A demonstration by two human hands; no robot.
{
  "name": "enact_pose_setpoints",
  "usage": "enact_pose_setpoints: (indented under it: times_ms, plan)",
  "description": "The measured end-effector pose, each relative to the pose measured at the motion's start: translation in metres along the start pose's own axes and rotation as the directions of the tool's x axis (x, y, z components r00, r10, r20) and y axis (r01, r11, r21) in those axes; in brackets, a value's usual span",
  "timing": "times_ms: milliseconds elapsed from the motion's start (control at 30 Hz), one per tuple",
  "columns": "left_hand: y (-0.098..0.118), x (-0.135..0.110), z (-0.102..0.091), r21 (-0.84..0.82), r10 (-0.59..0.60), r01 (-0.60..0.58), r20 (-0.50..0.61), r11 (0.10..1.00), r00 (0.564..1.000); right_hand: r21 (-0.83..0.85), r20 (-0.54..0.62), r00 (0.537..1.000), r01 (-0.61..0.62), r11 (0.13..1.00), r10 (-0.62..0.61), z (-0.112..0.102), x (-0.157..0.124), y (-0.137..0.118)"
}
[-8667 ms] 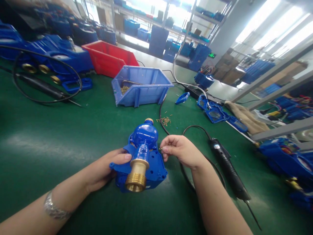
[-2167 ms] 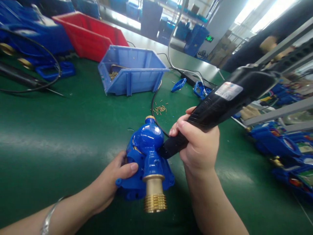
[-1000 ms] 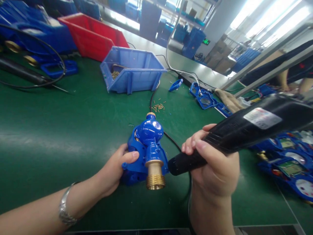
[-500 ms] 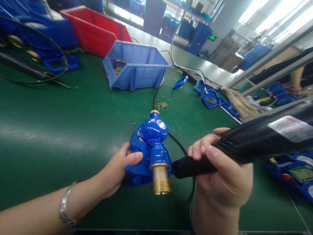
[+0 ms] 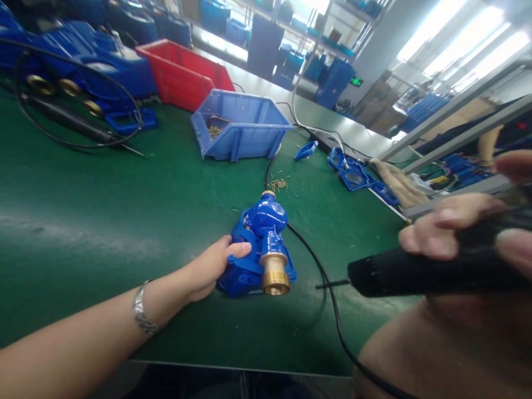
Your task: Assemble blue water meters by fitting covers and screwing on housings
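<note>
A green-matted worktop point(image 5: 103, 221) carries everything. Near its middle lies a blue valve body with a brass threaded end point(image 5: 261, 249), and loose brass screws point(image 5: 277, 184) are scattered just beyond it. Further back stand a light-blue bin point(image 5: 241, 130) and a red bin point(image 5: 183, 77). A black cable point(image 5: 328, 299) snakes past the valve body. At far left lies a black screwdriver with looped cord point(image 5: 70, 119).

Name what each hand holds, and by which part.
Left hand steadies the blue meter body by its left side. Right hand grips the electric screwdriver around its barrel.

Bare forearms; silver bracelet point(image 5: 143, 317) (left wrist).
</note>
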State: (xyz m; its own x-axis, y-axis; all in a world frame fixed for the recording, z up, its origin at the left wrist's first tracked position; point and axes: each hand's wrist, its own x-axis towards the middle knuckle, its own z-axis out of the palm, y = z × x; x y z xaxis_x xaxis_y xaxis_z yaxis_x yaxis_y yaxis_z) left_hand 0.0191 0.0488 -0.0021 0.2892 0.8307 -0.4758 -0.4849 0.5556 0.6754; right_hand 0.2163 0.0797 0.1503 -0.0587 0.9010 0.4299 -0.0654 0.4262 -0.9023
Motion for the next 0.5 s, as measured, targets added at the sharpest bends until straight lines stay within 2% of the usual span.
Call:
enact_pose_setpoints:
  times_ms: [33, 67, 133, 200, 267, 367, 500]
  plan:
    - [0.001, 0.000, 0.000, -0.004, -0.013, 0.013, 0.004, 1.000, 1.000, -0.018, 0.105, 0.992, -0.075, 0.997, 0.076, -0.002, -0.003, 0.000]
    - [0.001, -0.001, 0.000, -0.006, -0.029, 0.029, 0.005, 1.000, 1.000, -0.043, 0.233, 0.956, -0.172, 0.984, 0.177, -0.004, -0.008, 0.002]
    - [0.002, -0.001, 0.001, -0.006, -0.045, 0.045, 0.001, 0.999, 0.999, -0.134, 0.468, 0.807, -0.337, 0.932, 0.360, -0.004, -0.022, 0.014]
    - [0.003, -0.001, 0.001, -0.003, -0.032, 0.032, 0.029, 0.999, 0.999, -0.252, 0.579, 0.669, -0.398, 0.882, 0.467, 0.001, -0.036, 0.029]
    - [0.003, -0.002, 0.001, 0.007, 0.001, -0.001, 0.062, 1.000, 0.998, -0.329, 0.611, 0.593, -0.413, 0.850, 0.525, 0.008, -0.047, 0.039]
    - [0.004, -0.003, -0.001, 0.016, 0.009, -0.010, 0.053, 1.000, 0.999, -0.331, 0.595, 0.578, -0.458, 0.825, 0.559, 0.014, -0.054, 0.046]
    - [0.006, -0.003, -0.004, -0.020, -0.023, 0.024, 0.062, 1.000, 0.998, -0.307, 0.598, 0.623, -0.404, 0.862, 0.505, -0.002, -0.046, 0.050]
